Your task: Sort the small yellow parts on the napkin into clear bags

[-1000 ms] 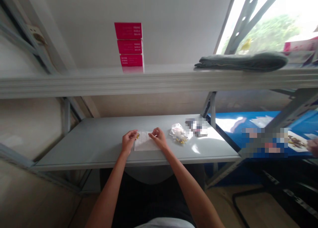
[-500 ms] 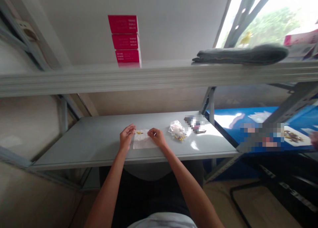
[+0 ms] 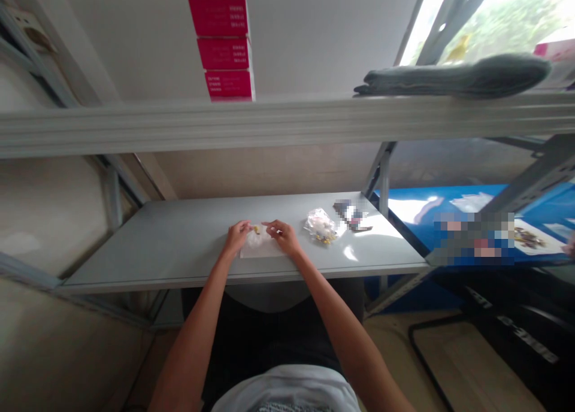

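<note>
On the grey tabletop in front of me lies a small white, thin sheet or flat bag (image 3: 260, 248); I cannot tell which. A tiny yellow-and-dark piece (image 3: 257, 229) is at its upper edge, between my hands. My left hand (image 3: 237, 237) is at the sheet's left side, its fingers pressed together and pointing at the piece; whatever they pinch is too small to make out. My right hand (image 3: 282, 237) is over the sheet's right side, index finger stretched toward the piece, thumb apart from it. To the right, a clear plastic bag (image 3: 320, 221) holds several small yellow pieces.
Right of the bag lies a blurred-out item (image 3: 353, 214). A shelf beam (image 3: 287, 123) crosses above the grey table (image 3: 157, 238), bearing red boxes (image 3: 224, 52) and a folded grey cloth (image 3: 449, 78). A blue table (image 3: 413, 220) and black chair (image 3: 507, 334) are at right.
My hands have shifted at the sheet's top edge, and the right fingers have spread. The yellow piece has moved slightly right and turned. The whole view has tilted a little downward.
</note>
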### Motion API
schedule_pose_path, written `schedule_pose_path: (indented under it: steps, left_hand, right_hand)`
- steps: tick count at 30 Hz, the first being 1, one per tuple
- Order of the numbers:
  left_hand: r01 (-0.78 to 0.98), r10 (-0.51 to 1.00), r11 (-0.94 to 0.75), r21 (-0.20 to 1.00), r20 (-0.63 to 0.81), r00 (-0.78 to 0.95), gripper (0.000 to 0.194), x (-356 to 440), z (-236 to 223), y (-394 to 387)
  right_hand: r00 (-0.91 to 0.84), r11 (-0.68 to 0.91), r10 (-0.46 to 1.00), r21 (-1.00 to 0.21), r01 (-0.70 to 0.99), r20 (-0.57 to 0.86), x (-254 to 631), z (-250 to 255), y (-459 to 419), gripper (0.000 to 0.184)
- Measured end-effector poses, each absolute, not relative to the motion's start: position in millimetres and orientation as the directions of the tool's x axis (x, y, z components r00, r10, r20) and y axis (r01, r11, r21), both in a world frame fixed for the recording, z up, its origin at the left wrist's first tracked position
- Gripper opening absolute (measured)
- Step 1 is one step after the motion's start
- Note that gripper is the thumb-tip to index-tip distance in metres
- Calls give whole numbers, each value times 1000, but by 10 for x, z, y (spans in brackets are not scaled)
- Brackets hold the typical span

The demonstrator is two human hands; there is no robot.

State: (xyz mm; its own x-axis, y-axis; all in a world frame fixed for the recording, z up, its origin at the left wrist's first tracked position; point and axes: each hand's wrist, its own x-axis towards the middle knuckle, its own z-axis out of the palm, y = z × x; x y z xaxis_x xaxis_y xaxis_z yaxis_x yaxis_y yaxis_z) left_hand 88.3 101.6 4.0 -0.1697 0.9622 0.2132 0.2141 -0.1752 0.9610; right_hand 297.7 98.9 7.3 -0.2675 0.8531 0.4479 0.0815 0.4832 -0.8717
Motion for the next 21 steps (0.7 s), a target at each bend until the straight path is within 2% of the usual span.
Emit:
schedule_pose_path:
  steps: [4,7,12,21]
  left_hand:
    - [104,982,-130,986,142,-121,43,846,68,996]
    - [65,978,-123,990,132,-162,44,801,88,976]
    - [102,941,-195,975,216,-261,37,793,169,961]
    - [161,917,-284,945,317,-243,41,910,283,958]
  right_hand:
    - [-243,487,850,-873,27,466,2967,71,988,27]
    - [-195,469,874,-879,89,446,2962,21,1029,26]
    - [-143,425,905,-878,221,402,2977,-55,1084,22]
    - [-186,465,884,-843,270,428,2964,-24,1065,18]
